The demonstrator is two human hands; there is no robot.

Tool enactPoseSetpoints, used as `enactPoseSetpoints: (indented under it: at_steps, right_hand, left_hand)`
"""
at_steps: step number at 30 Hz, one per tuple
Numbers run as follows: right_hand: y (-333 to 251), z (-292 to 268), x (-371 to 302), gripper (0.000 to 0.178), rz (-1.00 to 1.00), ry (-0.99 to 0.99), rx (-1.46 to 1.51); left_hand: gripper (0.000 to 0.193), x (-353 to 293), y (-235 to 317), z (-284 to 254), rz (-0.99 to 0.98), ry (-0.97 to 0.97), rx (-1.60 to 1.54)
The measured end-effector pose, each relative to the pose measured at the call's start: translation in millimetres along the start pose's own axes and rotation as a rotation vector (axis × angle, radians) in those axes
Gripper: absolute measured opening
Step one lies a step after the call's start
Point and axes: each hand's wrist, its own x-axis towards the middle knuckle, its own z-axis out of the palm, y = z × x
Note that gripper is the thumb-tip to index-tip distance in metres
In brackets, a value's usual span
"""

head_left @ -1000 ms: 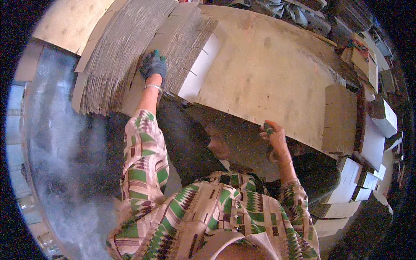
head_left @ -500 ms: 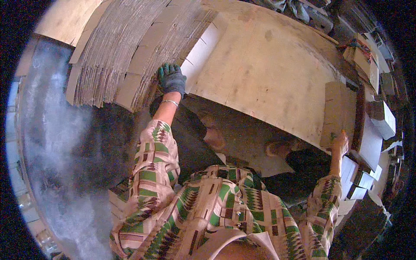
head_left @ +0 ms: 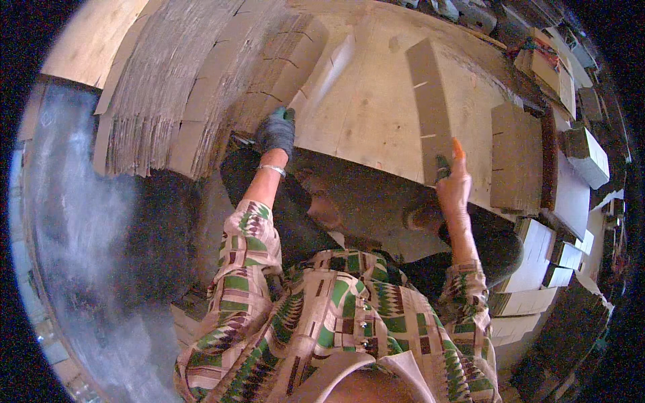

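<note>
Your right hand [head_left: 451,183] grasps the near end of a slotted cardboard strip [head_left: 430,101], thumb at its left edge and index finger pointing along its right edge. An orange cover [head_left: 459,149] sits on the index fingertip, and a dark green cover [head_left: 442,165] on the thumb. The strip extends away from you over the bare part of the plywood table [head_left: 369,114]. Two pale slots show at its left edge.

Your left hand [head_left: 275,134] wears a dark grey glove with green fingertips and is placed at the near right corner of the long row of cardboard strips [head_left: 175,80]. Its fingers are bent against the end strips; whether they grip one cannot be told from this view. A bracelet [head_left: 273,169] encircles your left wrist.

The row is packed closely on the left part of the table, with slots visible in its right-hand strips. A separate stack of slotted cardboard [head_left: 516,158] lies at the right end of the table, to the right of the held strip and apart from it. A pale rectangular block [head_left: 588,158] is located farther right
</note>
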Motion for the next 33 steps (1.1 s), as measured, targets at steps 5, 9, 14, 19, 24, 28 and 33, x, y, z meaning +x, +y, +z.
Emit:
enactPoseSetpoints:
  at_steps: [5, 9, 14, 19, 24, 28, 33]
  right_hand:
    - [8.6, 23.0, -20.3, 0.090, -0.062, -0.067, -0.013]
    - [33.0, 44.2, -22.6, 0.089, -0.201, -0.166, -0.223]
    - [-14.4, 41.4, -16.6, 0.101, -0.230, -0.155, -0.042]
    - [-84.1, 33.8, -4.7, 0.097, -0.249, -0.169, 0.153]
    - [-82.4, 37.6, -1.2, 0.096, -0.303, -0.159, -0.002]
    - [-63.2, 37.3, -6.9, 0.097, -0.301, -0.156, -0.101]
    - [-45.8, 39.2, -13.1, 0.098, -0.381, -0.135, -0.115]
  left_hand:
    - [0.046, 40.4, -46.2, 18.7, -0.045, 0.125, -0.052]
    - [0.038, 53.8, -57.1, 20.8, 0.068, 0.177, 0.052]
    - [0.026, 57.6, -49.9, 14.0, 0.124, 0.265, -0.298]
    - [0.032, 15.0, 17.5, 18.6, 0.293, -0.031, -0.026]
    - [0.034, -71.8, 65.7, 55.5, 0.603, -0.087, -0.246]
    - [0.035, -98.8, 76.3, 89.3, 0.520, -0.307, -0.255]
    - [0.036, -124.2, 76.8, 88.7, 0.402, -0.290, -0.530]
